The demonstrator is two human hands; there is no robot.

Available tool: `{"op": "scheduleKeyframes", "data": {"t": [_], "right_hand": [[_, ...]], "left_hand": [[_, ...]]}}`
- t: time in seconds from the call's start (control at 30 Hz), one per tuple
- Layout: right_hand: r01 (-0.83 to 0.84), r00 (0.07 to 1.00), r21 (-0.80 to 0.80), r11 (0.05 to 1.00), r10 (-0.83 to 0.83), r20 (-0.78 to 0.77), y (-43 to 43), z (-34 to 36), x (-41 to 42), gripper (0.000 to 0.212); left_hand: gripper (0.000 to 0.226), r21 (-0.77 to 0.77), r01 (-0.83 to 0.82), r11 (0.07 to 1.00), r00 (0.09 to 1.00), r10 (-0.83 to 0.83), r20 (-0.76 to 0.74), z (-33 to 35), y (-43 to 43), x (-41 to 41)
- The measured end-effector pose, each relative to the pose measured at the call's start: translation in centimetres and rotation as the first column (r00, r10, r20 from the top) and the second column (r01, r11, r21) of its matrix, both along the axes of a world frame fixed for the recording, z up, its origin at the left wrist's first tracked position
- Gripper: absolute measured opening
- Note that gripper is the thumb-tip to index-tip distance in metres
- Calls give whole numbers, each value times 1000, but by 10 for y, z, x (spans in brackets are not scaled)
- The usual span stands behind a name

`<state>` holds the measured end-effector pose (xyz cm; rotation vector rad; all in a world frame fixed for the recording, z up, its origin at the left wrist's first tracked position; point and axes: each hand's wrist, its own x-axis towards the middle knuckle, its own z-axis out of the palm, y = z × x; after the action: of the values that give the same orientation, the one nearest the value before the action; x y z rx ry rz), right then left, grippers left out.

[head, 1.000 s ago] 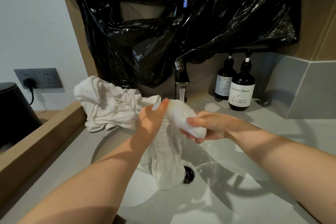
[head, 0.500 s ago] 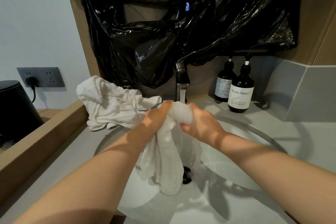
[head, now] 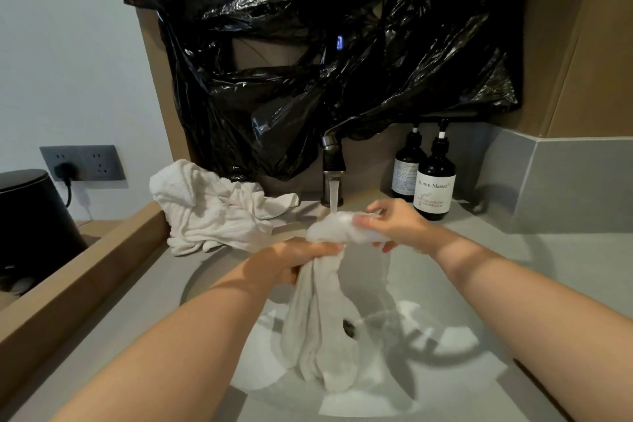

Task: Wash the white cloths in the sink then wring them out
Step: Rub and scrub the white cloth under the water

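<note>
A wet white cloth (head: pixel 318 325) hangs into the round sink (head: pixel 455 363), its lower end near the drain. My left hand (head: pixel 291 259) grips the cloth just below its bunched top. My right hand (head: pixel 390 224) pinches that bunched top end directly under the running water from the tap (head: pixel 333 164). A second white cloth (head: pixel 212 209) lies crumpled on the counter at the sink's back left edge.
Two dark pump bottles (head: pixel 433 181) stand right of the tap. A black plastic bag (head: pixel 325 51) covers the wall above. A wooden ledge (head: pixel 78 267) runs along the left, with a black kettle (head: pixel 30 216) and a wall socket (head: pixel 82 163) beyond it.
My hands drew together and then apart again. My left hand has slid down the cloth, and my right hand has brought the bunched end under the water stream.
</note>
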<state>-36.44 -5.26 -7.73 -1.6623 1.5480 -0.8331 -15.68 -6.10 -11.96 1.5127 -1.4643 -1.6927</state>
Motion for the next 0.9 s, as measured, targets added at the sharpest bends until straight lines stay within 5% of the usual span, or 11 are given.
{"op": "scheduleKeyframes", "data": {"t": [0.1, 0.2, 0.4, 0.53, 0.63, 0.73, 0.9], "right_hand": [[178, 959, 215, 960, -218, 180, -2, 10, 9, 62], [236, 929, 211, 949, -284, 238, 3, 10, 15, 60], [88, 742, 349, 933, -295, 602, 25, 2, 11, 40], [20, 807, 406, 914, -255, 533, 29, -15, 7, 56], [-167, 909, 394, 904, -14, 417, 33, -27, 5, 72], [-309, 906, 395, 865, 142, 398, 35, -33, 12, 85], [-373, 848, 411, 832, 125, 516, 33, -27, 23, 89]], "left_hand": [[54, -66, -54, 996, 997, 50, -62, 10, 10, -6], [18, -25, -70, 997, 989, 66, -130, 25, 26, -8], [29, 42, -258, 965, 948, 261, -180, 38, 45, 8], [28, 167, -481, 861, 784, 508, -357, 34, 63, 7], [30, 240, -549, 800, 666, 593, -453, 37, 72, 8], [35, 273, -523, 807, 573, 570, -588, 47, 77, 1], [32, 240, -448, 861, 413, 437, -799, 53, 78, -13]]}}
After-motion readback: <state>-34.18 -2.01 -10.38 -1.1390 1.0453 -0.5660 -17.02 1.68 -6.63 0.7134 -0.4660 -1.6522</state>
